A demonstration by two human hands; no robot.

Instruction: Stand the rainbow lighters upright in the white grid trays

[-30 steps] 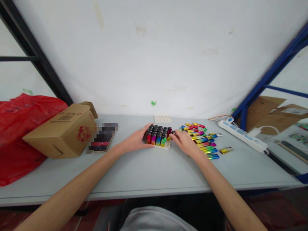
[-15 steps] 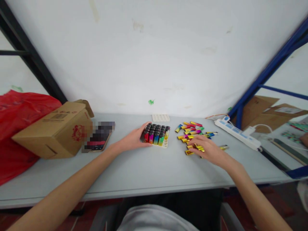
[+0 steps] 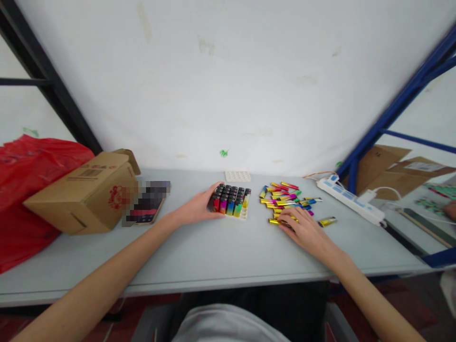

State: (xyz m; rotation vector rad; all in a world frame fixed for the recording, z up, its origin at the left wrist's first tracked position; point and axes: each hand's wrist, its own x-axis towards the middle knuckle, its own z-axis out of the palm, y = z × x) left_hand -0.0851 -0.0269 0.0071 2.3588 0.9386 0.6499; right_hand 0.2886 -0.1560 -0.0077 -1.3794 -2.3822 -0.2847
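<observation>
Upright lighters [image 3: 231, 194] with black tops and bright metallic bodies fill most of a white tray [image 3: 244, 214]; several holes at its front right corner hold nothing. My left hand [image 3: 201, 206] is wrapped round the tray's left side, thumb in front and fingers behind. To the right lies a loose pile of shiny lighters [image 3: 283, 202] in gold, red, blue and purple. My right hand [image 3: 299, 225] is at the front of this pile, fingers curled over a gold lighter [image 3: 273, 221] that sticks out to their left. The fingers partly hide it.
Against the wall lies another white holed tray [image 3: 238, 176]. A phone [image 3: 147, 206], a cardboard box [image 3: 85, 194] and a red plastic bag [image 3: 32, 166] are on the left. A power strip [image 3: 351, 199] lies right, near a blue metal frame [image 3: 377, 137]. Another person's hand [image 3: 451, 210] shows at the right edge.
My right hand has shifted slightly toward me and lowered onto the gold lighter, pulling it a little left. Some pile lighters have moved. My left hand stays on the tray.
</observation>
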